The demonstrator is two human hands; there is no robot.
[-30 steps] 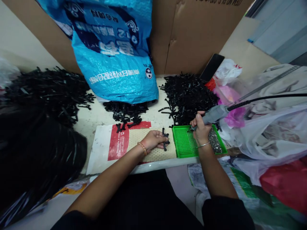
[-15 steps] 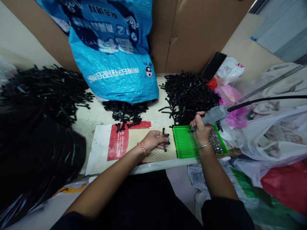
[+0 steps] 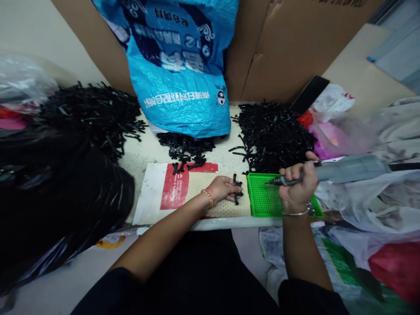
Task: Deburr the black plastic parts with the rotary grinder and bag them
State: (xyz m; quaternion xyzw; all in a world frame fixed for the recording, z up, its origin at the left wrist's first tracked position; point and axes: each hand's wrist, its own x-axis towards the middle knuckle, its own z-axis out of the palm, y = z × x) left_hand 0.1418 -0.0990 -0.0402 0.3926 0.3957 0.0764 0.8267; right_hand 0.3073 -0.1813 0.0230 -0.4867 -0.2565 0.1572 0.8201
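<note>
My left hand (image 3: 225, 189) is closed on a small black plastic part (image 3: 236, 197), a thin bar with short arms, held over the honeycomb-patterned pad (image 3: 200, 188). In my right hand (image 3: 300, 186) is a grey electric screwdriver (image 3: 348, 169), its tip pointing left above the green tray (image 3: 259, 213). Small metal screws (image 3: 311, 209) lie in the tray's right side, partly hidden by my right wrist. Whether a screw sits on the tip is too small to tell.
Heaps of black parts lie at the right (image 3: 272, 135) and left (image 3: 95, 113). A blue woven sack (image 3: 187, 105) stands behind more of them. A black plastic bag (image 3: 65, 205) bulges at the left; a phone (image 3: 310, 94) leans at the back right.
My right hand has lifted and tilted the screwdriver, bringing its tip up from the screws and round to the left. My left hand still holds the black part. The whole view has shifted.
</note>
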